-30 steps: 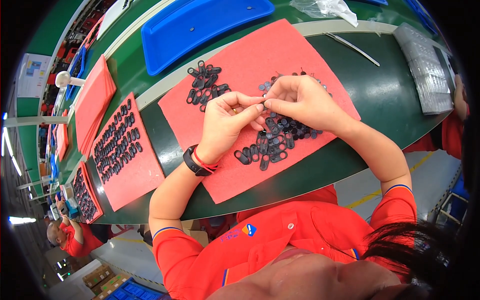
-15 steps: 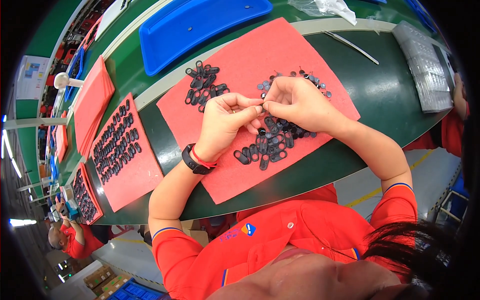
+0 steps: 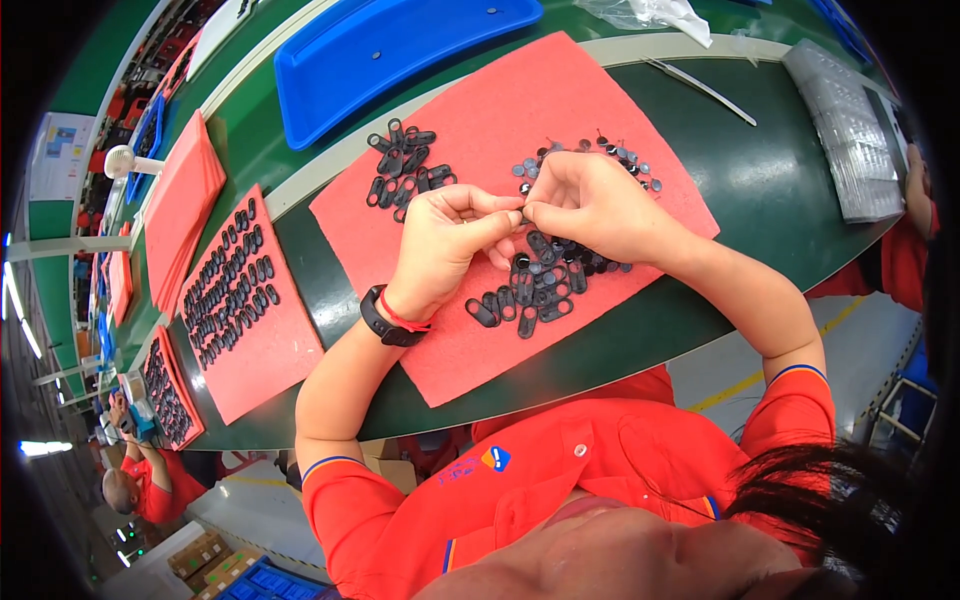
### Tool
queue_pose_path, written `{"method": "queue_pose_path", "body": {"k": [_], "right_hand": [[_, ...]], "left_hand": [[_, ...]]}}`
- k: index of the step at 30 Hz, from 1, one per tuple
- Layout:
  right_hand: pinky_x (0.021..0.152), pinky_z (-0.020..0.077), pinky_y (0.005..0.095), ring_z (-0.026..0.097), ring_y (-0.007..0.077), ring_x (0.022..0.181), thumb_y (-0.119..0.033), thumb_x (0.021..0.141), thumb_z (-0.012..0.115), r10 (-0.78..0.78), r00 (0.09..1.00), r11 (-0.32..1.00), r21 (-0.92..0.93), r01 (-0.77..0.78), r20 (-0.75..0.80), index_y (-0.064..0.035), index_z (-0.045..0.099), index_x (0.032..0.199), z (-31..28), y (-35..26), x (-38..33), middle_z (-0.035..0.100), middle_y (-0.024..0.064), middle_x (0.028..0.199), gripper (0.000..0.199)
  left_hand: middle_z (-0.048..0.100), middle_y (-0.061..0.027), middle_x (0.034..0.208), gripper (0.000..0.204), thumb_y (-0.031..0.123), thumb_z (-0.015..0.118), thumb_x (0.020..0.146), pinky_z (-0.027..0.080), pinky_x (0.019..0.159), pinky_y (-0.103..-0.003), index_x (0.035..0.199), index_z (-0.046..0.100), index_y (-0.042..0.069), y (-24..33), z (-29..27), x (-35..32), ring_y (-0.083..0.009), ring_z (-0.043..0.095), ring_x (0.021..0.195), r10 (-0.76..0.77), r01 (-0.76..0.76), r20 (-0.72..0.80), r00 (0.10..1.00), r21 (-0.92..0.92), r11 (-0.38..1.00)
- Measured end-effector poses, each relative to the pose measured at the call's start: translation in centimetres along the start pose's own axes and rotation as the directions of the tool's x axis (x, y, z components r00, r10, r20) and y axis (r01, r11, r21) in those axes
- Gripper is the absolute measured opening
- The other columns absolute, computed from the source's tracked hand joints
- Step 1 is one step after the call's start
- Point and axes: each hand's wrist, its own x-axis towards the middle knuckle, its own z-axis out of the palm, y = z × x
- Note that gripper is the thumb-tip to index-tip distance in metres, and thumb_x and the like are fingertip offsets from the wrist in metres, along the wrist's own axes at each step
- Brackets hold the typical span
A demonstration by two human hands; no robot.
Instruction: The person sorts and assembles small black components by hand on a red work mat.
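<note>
My left hand [image 3: 447, 240] and my right hand [image 3: 592, 205] meet fingertip to fingertip above a pink foam mat [image 3: 600, 95]. Both are closed in a pinch around a small black part [image 3: 524, 213], mostly covered by the fingers. Just below them lies a loose pile of black oval pieces [image 3: 527, 293], each with a round hole. Small round dark discs [image 3: 628, 158] are scattered beyond and beneath my right hand. Past my left hand, another cluster of black oval pieces [image 3: 397, 165] rests on the mat.
A blue tray [image 3: 330, 75] with a few bits stands at the back. Tweezers [image 3: 702, 92] and a clear plastic tray [image 3: 845, 140] lie at right. At left, a pink sheet [image 3: 262, 370] bears rows of black pieces, beside stacked pink sheets [image 3: 185, 205]. A co-worker [image 3: 150, 480] sits far left.
Both hands stay in nearly the same place, still pinching the small part. The view has shifted very slightly. The co-worker at far left has moved a little.
</note>
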Motion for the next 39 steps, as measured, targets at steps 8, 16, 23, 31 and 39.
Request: {"method": "queue_pose_path", "body": {"k": [8, 16, 23, 31, 39], "right_hand": [[0.062, 0.0442, 0.0227, 0.055, 0.0072, 0.07, -0.008, 0.08, 0.061, 0.004, 1.0, 0.999, -0.034, -0.004, -0.004, 0.0008, 0.056, 0.08, 0.0, -0.3, 0.0, 0.059, 0.003, 0.075, 0.01], [0.056, 0.0421, 0.0213, 0.052, 0.0065, 0.064, -0.011, 0.081, 0.062, -0.047, 0.999, 0.993, 0.108, 0.048, -0.008, -0.0004, 0.057, 0.082, 0.3, 1.0, 0.4, 0.059, 0.0037, 0.074, 0.011], [0.042, 0.0314, 0.0182, 0.044, 0.0038, 0.05, -0.01, 0.081, 0.063, 0.104, 0.986, 0.96, 0.247, -0.134, 0.13, -0.0012, 0.056, 0.086, -0.5, -0.1, 0.3, 0.059, 0.0034, 0.072, 0.012], [0.042, 0.0319, 0.0181, 0.045, 0.0041, 0.049, -0.01, 0.08, 0.063, 0.087, 0.991, 0.952, 0.285, -0.114, 0.104, -0.0009, 0.055, 0.085, -0.3, -0.2, 0.1, 0.058, 0.0032, 0.07, 0.013], [0.041, 0.03, 0.0179, 0.043, 0.0034, 0.05, -0.011, 0.079, 0.063, 0.067, 0.993, 0.954, 0.286, -0.092, 0.095, -0.0016, 0.054, 0.083, 0.1, 0.1, 0.2, 0.056, 0.0019, 0.069, 0.013]], "left_hand": [[0.065, -0.0116, 0.076, 0.012, -0.001, 0.063, 0.08, 0.051, 0.049, -0.022, 0.09, 0.062, -0.008, 0.0, 0.0, 0.0, -0.0106, 0.06, 0.055, -0.005, 0.005, -0.001, 1.0, -0.014, 1.0], [0.065, -0.011, 0.076, 0.011, -0.001, 0.063, 0.08, 0.051, 0.049, -0.022, 0.09, 0.062, -0.007, 0.1, -0.1, 0.0, -0.0102, 0.06, 0.055, -0.011, 0.011, -0.001, 1.0, -0.032, 0.999], [0.065, -0.0102, 0.078, 0.01, -0.001, 0.064, 0.08, 0.05, 0.049, -0.021, 0.09, 0.062, -0.005, -0.2, -0.3, 0.0, -0.0095, 0.06, 0.056, 0.017, -0.017, 0.007, 1.0, -0.073, 0.997], [0.065, -0.0091, 0.078, 0.009, 0.0, 0.064, 0.081, 0.051, 0.05, -0.02, 0.089, 0.062, -0.004, -0.3, -0.3, 0.0, -0.0092, 0.06, 0.056, 0.04, -0.04, 0.019, 0.999, -0.03, 0.999], [0.065, -0.0089, 0.076, 0.008, -0.001, 0.063, 0.081, 0.05, 0.049, -0.021, 0.088, 0.062, -0.004, -0.3, -0.2, -0.1, -0.0093, 0.06, 0.055, 0.035, -0.035, 0.014, 0.999, -0.018, 0.999]]}}
